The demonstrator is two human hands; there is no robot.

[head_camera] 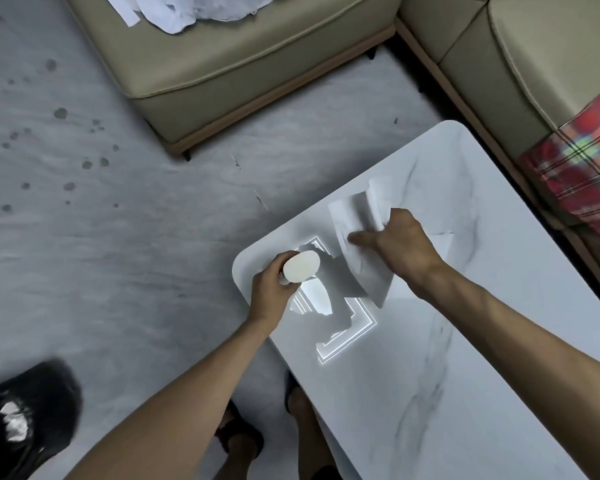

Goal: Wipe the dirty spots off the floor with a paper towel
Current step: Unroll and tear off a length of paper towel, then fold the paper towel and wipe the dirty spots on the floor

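Two bare forearms reach from the near edge of the head view toward the near-left corner of a white marble-patterned table [465, 358]. The left hand [271, 289] comes in from the lower left, wrist bent a little, fingers curled tight around a roll of paper towel [300, 268] held just above the table's corner, its pale oval end facing the camera. The right arm stretches across the tabletop from the lower right, and the right hand [402, 244] lies knuckles up, thumb pointing left. Its fingers pinch a loose sheet of paper towel [352, 216] that runs from the roll and lies partly spread on the table, its far end curled up; whether the sheet is torn free of the roll is hard to tell. A bright square light reflection [343, 341] shines on the tabletop below the hands.

The grey floor [153, 254] spreads to the left, and dark dirty spots [60, 113] are scattered over its far-left part, well apart from the hands. A beige sofa [243, 64] stands at the far side with white cloth [187, 8] on it, and a red plaid fabric [582, 174] lies at the right. A black object [28, 410], blurred, sits at the near left. Sandalled feet [243, 434] show beneath the arms.
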